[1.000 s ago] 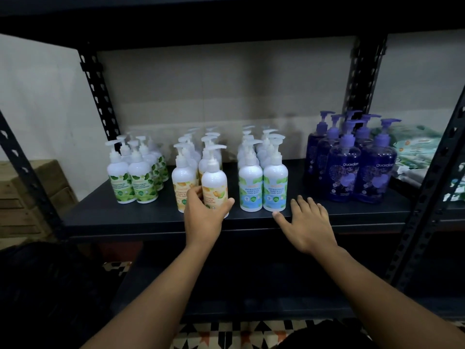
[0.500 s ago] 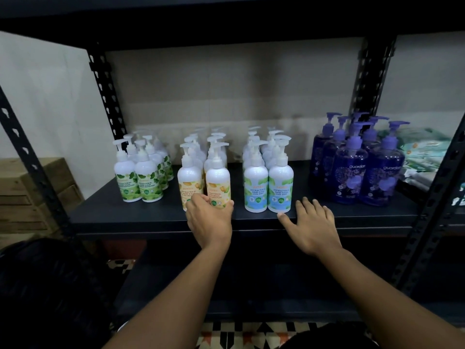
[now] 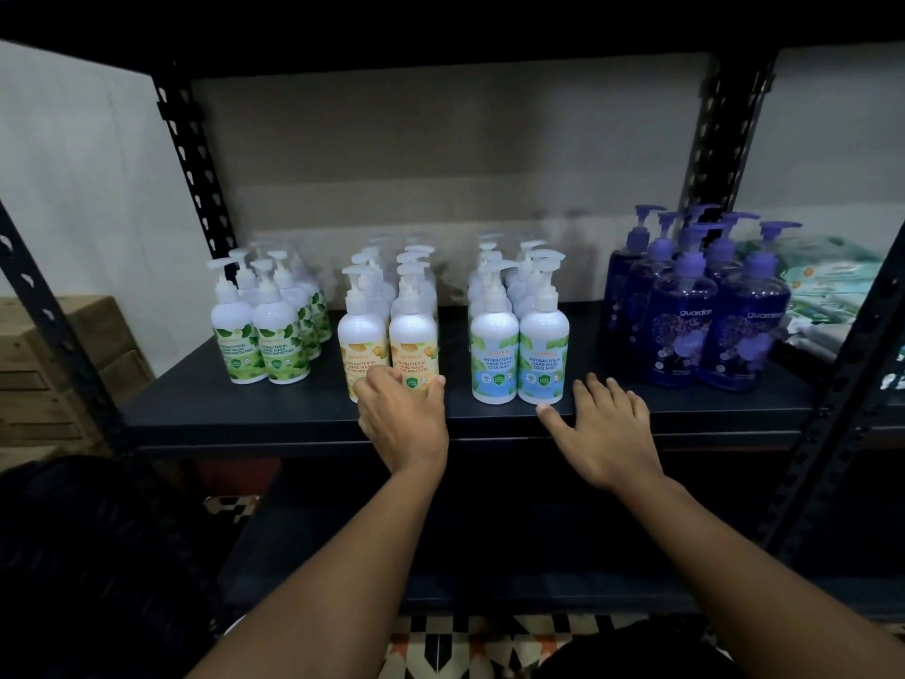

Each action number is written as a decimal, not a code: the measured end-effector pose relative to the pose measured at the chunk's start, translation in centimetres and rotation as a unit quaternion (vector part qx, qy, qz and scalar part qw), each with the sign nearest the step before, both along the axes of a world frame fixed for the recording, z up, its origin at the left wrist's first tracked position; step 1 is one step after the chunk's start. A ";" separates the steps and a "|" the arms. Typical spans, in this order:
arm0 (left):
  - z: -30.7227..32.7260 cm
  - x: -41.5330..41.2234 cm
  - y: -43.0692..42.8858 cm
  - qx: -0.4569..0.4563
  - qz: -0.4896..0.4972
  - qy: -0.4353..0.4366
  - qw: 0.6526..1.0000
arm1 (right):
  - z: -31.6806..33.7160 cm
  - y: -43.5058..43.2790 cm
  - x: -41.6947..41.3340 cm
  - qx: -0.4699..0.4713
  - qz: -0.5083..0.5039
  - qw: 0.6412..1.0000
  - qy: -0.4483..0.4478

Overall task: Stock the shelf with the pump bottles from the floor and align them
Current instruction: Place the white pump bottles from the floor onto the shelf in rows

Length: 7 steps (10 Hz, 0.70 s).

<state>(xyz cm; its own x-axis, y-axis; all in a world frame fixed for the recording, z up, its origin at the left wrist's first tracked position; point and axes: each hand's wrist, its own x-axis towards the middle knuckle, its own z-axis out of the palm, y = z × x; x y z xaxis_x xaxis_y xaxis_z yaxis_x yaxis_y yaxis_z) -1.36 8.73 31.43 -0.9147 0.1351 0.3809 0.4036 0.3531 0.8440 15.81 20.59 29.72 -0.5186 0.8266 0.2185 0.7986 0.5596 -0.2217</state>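
Four groups of pump bottles stand in rows on the black shelf (image 3: 294, 414): green-label white bottles (image 3: 259, 335), orange-label white bottles (image 3: 365, 335), blue-label white bottles (image 3: 519, 350) and larger purple bottles (image 3: 685, 330). My left hand (image 3: 404, 419) wraps the base of the front right orange-label bottle (image 3: 414, 340), thumb on its right side, fingers on its left, hiding the lower label. My right hand (image 3: 605, 428) lies flat on the shelf's front edge, fingers spread, just right of the blue-label bottles and touching none.
Perforated black uprights (image 3: 191, 154) frame the shelf, with another board overhead. Soft packets (image 3: 827, 286) lie at the far right behind the purple bottles. Wooden crates (image 3: 54, 365) stand to the left. A lower shelf (image 3: 489, 546) and patterned floor tiles (image 3: 489, 644) lie below.
My left hand has slid lower on the front orange-label bottle, down to its base. My right hand stays flat on the shelf edge. The view has shifted slightly.
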 end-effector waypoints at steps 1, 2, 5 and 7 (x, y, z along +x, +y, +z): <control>-0.1 0.0 0.1 0.004 0.003 0.001 1.000 | 0.0 0.0 0.0 -0.005 0.000 1.000 0.002; -0.1 0.0 0.2 0.008 0.003 0.001 1.000 | 0.1 0.0 -0.1 -0.008 0.001 1.000 -0.001; 0.1 0.0 -0.3 0.018 -0.012 -0.002 1.000 | 0.5 0.0 0.1 -0.028 0.010 1.000 0.005; 0.2 0.0 -3.7 0.054 -0.077 0.007 0.996 | 1.4 -2.6 0.9 -0.034 0.041 0.993 0.108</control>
<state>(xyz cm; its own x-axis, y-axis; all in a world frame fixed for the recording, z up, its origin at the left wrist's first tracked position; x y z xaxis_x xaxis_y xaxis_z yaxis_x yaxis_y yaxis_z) -1.37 5.05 31.58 -0.8811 0.2308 0.4129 0.4576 0.1947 0.8676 16.67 18.01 31.15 -0.5314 0.8003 0.2776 0.6805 0.5985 -0.4228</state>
